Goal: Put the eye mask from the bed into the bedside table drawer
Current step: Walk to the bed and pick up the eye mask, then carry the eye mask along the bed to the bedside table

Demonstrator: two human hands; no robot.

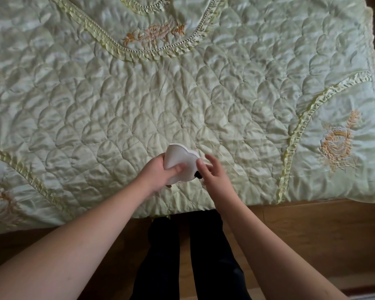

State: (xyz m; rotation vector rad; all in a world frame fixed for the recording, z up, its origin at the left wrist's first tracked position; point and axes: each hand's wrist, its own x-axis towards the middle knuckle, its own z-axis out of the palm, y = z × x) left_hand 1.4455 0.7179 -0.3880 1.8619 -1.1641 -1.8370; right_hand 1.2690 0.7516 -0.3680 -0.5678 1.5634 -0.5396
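A white eye mask [180, 158] is held up just above the bed [182, 94], near its front edge. My left hand [158, 172] grips the mask's left side, thumb pressed on its pale inner face. A small dark part of the mask shows at its lower right. My right hand [210, 172] is at the mask's right edge with fingers spread; its fingertips are close to or touching the mask, and I cannot tell which. The bedside table and its drawer are out of view.
A pale green quilted bedspread with ruffled trim and orange embroidered flowers [336, 144] covers the bed. Below the bed's edge lies a wooden floor [301, 234]. My legs in dark trousers [182, 256] stand close against the bed.
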